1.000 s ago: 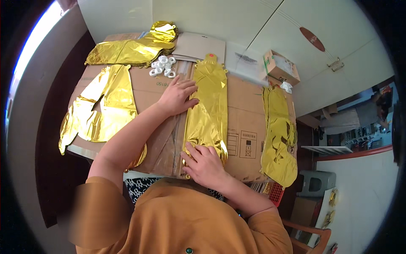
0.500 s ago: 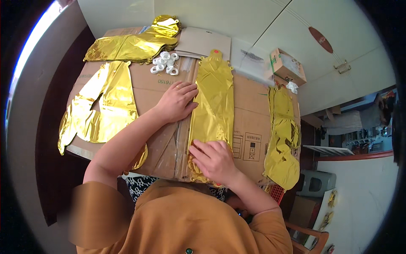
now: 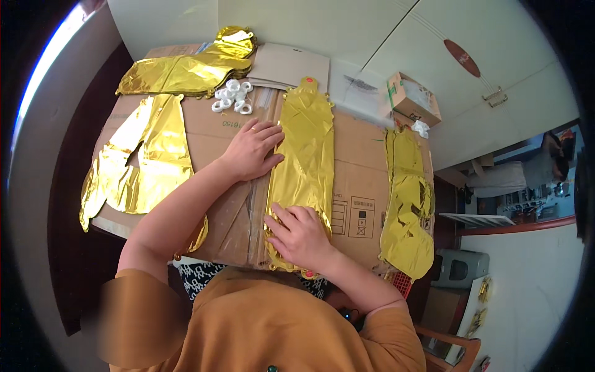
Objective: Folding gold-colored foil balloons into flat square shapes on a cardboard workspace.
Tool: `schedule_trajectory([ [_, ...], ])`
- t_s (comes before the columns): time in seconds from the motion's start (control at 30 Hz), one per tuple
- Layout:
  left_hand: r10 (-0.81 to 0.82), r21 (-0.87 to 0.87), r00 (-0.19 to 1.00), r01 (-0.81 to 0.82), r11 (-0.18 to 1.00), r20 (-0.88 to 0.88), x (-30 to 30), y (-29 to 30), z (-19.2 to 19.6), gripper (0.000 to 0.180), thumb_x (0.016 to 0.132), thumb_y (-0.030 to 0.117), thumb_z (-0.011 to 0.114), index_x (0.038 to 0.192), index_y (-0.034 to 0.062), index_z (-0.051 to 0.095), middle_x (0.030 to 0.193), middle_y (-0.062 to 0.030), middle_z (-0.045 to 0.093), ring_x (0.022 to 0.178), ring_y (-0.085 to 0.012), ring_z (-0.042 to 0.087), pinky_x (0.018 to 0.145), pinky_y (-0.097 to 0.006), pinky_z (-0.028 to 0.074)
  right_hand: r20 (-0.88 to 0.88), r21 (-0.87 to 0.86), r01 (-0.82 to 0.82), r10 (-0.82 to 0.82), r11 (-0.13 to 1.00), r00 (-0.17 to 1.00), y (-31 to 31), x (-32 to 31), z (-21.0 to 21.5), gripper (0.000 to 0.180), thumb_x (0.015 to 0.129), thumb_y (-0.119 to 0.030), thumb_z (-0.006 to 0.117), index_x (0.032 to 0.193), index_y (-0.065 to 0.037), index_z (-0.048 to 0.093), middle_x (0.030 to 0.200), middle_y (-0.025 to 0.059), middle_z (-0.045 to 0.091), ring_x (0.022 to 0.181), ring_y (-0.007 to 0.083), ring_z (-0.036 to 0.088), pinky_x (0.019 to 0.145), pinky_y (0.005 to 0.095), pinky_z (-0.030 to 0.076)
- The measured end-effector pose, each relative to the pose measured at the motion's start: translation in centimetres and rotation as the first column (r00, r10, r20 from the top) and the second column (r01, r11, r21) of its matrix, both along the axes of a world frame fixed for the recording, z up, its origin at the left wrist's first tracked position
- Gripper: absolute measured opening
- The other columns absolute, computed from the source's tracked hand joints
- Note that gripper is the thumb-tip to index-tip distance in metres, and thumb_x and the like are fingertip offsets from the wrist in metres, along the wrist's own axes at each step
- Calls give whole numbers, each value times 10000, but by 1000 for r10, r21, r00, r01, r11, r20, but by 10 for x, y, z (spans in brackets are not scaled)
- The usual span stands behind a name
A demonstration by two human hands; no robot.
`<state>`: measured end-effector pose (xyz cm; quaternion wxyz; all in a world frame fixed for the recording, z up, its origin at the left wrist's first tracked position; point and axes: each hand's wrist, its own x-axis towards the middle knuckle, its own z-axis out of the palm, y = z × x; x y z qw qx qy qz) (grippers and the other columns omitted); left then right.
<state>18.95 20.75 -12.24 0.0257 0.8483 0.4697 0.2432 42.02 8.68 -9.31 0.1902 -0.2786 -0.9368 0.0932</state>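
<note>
A long, flat gold foil balloon (image 3: 304, 149) lies lengthwise in front of me, with red spots at its far and near ends. My left hand (image 3: 253, 150) rests palm down at its left edge, the fingers stretched out and their tips on the foil. Lower down, my right hand (image 3: 302, 239) lies over the balloon's near part. Its fingers are loosely bent and spread, touching the foil without gripping it. The palm hides some of the near end.
Flattened cardboard (image 3: 238, 204) covers the table. A stack of gold foil balloons (image 3: 180, 71) lies at the far left, beside white ribbon rolls (image 3: 232, 96). More foil balloons lie at left (image 3: 158, 167) and right (image 3: 406, 204). A small open carton (image 3: 414, 99) stands far right.
The whole view has shifted slightly left. Both hands stay in nearly the same places on the foil balloon; the right fingers reach slightly farther toward its left edge.
</note>
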Motion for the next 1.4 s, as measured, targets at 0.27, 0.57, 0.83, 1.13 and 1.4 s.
schedule_trajectory([
  [0.27, 24, -80, 1000, -24, 996, -1, -4, -5, -1, 545, 938, 372, 659, 1377, 60, 579, 1462, -147, 558, 1400, -328, 475, 1192, -558, 304, -183, -334, 306, -380, 891, 907, 217, -3, 42, 413, 916, -341, 704, 1203, -45, 719, 1159, 199, 719, 1104, 340, 688, 958, 432, 540],
  [0.57, -21, 7, 998, 21, 1000, 55, -2, -3, -2, 545, 942, 395, 665, 1366, 63, 579, 1462, -179, 514, 1383, -330, 474, 1181, -561, 315, 382, 118, 356, -373, 927, 845, 341, -117, 12, 345, 923, -311, 667, 1135, -48, 741, 1204, 205, 709, 1174, 348, 664, 983, 472, 541],
  [0.83, -22, -41, 988, 29, 999, 156, -8, -4, -4, 506, 935, 337, 686, 1355, 78, 571, 1434, -174, 521, 1352, -357, 491, 1175, -565, 323, 335, 293, 166, -264, 942, 905, 338, -105, -4, 183, 882, -125, 577, 963, -58, 728, 939, 144, 753, 933, 370, 721, 829, 473, 580],
  [1.13, 22, -33, 917, -9, 999, 398, -9, 4, 5, 407, 939, 265, 673, 1271, 33, 629, 1381, -205, 559, 1262, -403, 549, 1124, -516, 408, -524, 528, 424, -110, 736, 845, 346, -89, 38, 111, 837, -74, 648, 840, -146, 732, 813, 73, 676, 844, 323, 623, 806, 440, 515],
  [1.4, 466, -447, -6, 275, 851, 885, -14, 18, 75, 701, 997, 361, 671, 1530, 27, 363, 1318, -111, 610, 1208, -209, 612, 996, -345, 473, -863, -492, -193, -444, 849, 242, 223, -48, 105, 155, 939, -128, 716, 1090, -98, 699, 1029, 52, 718, 842, 205, 690, 721, 374, 559],
])
